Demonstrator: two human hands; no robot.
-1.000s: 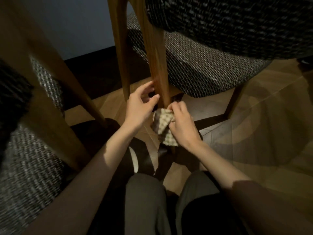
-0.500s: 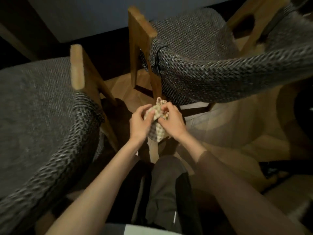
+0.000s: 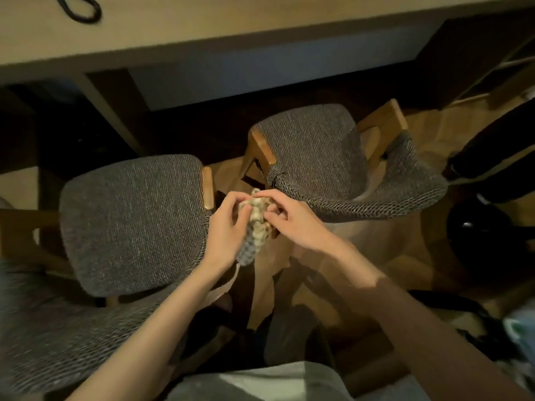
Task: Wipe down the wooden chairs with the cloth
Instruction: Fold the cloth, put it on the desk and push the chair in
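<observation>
Both hands hold the bunched cloth [image 3: 256, 224] in the gap between two chairs: the left hand [image 3: 227, 227] grips its left side with curled fingers, the right hand [image 3: 292, 219] pinches its top. The left chair [image 3: 130, 224] and right chair [image 3: 318, 157] stand before a worktop [image 3: 260, 21].

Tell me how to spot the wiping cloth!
Below the pale table stand two grey woven seats, the left chair and right chair. In the gap between them, the left hand and right hand hold the cloth bunched up. It alone is small, cream and checked.
</observation>
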